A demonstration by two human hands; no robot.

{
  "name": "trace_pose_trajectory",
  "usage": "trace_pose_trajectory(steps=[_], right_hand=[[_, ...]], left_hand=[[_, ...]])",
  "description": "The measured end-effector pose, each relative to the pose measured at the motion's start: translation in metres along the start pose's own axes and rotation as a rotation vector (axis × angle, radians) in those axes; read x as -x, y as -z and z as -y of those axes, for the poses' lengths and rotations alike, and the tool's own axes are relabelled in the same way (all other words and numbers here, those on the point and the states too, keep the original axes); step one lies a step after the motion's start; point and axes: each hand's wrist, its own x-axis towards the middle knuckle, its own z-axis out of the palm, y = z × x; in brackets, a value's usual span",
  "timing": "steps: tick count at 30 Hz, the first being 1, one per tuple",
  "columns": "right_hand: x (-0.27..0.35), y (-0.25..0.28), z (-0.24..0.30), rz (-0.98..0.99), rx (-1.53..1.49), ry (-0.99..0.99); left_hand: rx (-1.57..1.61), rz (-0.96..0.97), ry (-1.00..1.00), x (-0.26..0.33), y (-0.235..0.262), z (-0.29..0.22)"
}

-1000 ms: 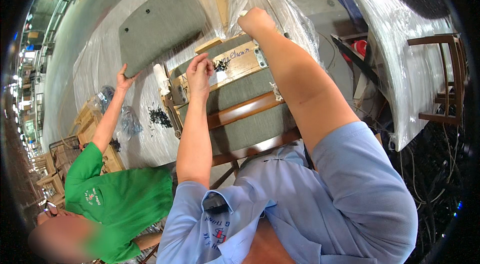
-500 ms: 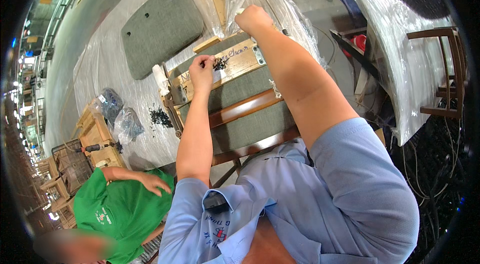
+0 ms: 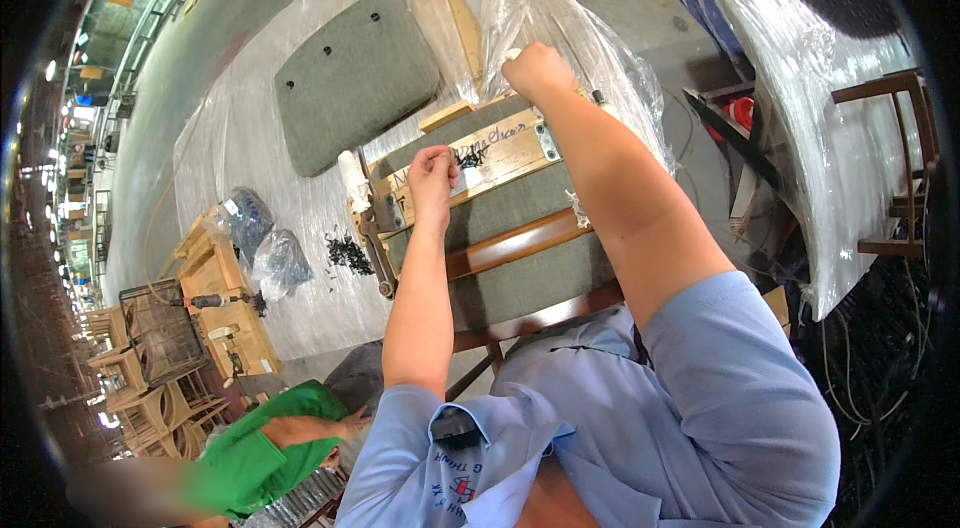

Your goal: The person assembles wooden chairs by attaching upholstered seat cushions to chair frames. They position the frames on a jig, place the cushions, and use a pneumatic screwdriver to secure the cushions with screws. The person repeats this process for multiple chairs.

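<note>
In front of me a wooden board (image 3: 505,153) with handwriting and metal brackets at its ends lies across a grey-green fabric-covered piece (image 3: 490,213). Small black pieces (image 3: 470,160) are heaped on the board. Right beside them is my left hand (image 3: 433,173), its fingertips pinched together; what is between them is hidden. My right hand (image 3: 541,74) is closed beyond the board's right end, and a white tip sticks out past its fingers; the rest of that object is covered. At the board's left end stands a metal clamp (image 3: 375,238) with a white-wrapped upper end (image 3: 354,180).
A grey-green padded panel (image 3: 355,78) with black spots lies on plastic sheeting (image 3: 235,128). Left are loose black pieces (image 3: 346,254), plastic bags (image 3: 281,263) and a power drill (image 3: 215,301). A person in green (image 3: 275,453) is at lower left; a wrapped panel (image 3: 800,128) stands right.
The view has shifted, so the bench things appear lower and further right. Both hands keep nearly the same places at the board. The person in green has moved lower in the view.
</note>
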Motion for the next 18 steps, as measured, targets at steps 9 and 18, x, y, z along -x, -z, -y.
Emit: trace_pose_trajectory(steps=[9,18], right_hand=[[0.0,0.003,0.001,0.015,0.027,-0.025],[0.001,0.002,-0.003,0.023,0.015,0.018]], left_hand=[[-0.896,-0.103,-0.131,-0.008,-0.035,-0.023],[-0.857,-0.119,-0.179,-0.018,-0.043,-0.029]])
